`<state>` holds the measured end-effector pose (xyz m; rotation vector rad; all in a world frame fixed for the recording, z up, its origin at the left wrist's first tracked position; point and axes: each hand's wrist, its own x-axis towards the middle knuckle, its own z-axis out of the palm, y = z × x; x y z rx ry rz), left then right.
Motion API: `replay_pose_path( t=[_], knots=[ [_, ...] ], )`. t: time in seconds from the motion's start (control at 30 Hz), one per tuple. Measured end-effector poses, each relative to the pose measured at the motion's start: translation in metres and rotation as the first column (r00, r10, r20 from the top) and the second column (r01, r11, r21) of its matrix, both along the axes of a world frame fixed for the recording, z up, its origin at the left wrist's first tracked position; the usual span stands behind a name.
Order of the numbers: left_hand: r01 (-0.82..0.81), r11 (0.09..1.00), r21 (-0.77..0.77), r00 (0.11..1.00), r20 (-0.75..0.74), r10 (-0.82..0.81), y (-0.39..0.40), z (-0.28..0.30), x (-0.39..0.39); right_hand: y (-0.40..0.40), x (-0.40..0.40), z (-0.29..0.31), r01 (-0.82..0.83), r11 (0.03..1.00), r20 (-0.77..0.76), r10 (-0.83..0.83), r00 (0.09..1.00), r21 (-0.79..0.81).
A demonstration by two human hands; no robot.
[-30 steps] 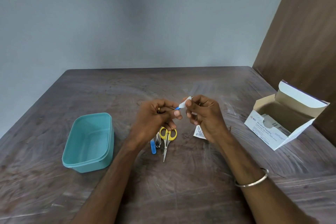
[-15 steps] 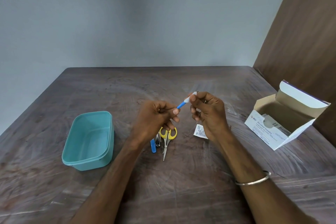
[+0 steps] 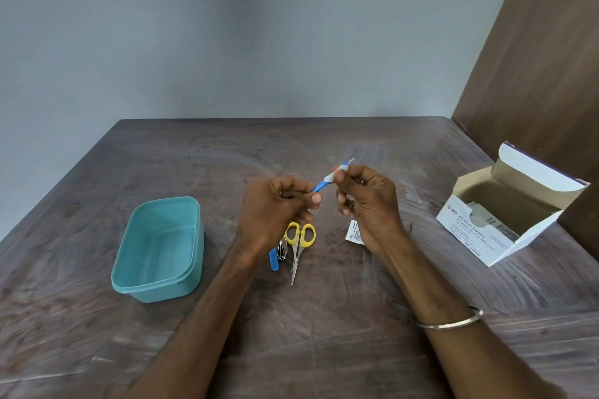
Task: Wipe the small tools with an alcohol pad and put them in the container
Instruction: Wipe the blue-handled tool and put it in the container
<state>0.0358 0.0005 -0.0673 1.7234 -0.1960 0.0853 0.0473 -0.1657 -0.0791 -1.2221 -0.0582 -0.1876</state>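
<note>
Though scuffed, brown wood tbl [image 3: 324,334], grey wall [image 3: 227,26].

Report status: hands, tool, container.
Left hand grips blue-handled tool by handle; right hand pinches white pad around it. Teal container empty. Scissors wait on table, nothing blocking.
</note>
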Motion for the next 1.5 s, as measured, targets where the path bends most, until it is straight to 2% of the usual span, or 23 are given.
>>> replay_pose_path(
  t=[0.47,0.8,0.93,1.07,1.17,1.5],
  knots=[
    [-0.083,0.996,0.040,0.995,0.060,0.081,-0.003,0.001,-0.003,0.002,-0.003,-0.002,-0.003,0.998,0.007,0.003,1.000,-0.060],
    [-0.258,0.944,0.206,0.938,0.288,0.193,-0.004,-0.003,-0.004,0.004,-0.002,-0.004,-0.016,0.995,0.003,0.017,1.000,-0.100],
    [-0.325,0.893,0.312,0.881,0.443,0.167,-0.006,-0.005,-0.006,0.003,-0.002,-0.003,-0.018,0.992,0.020,0.021,1.000,-0.124],
    [-0.243,0.895,0.374,0.930,0.352,0.106,-0.009,-0.002,-0.005,-0.006,0.000,0.002,0.017,0.993,0.041,-0.012,0.999,-0.120],
    [-0.176,0.918,0.356,0.959,0.270,0.079,-0.010,-0.003,-0.004,-0.007,0.000,0.003,0.017,0.993,0.052,-0.011,0.999,-0.116],
    [-0.251,0.920,0.300,0.912,0.392,0.121,-0.010,-0.004,-0.010,-0.002,-0.003,0.003,-0.001,0.993,0.036,0.005,0.999,-0.118]
  ],
)
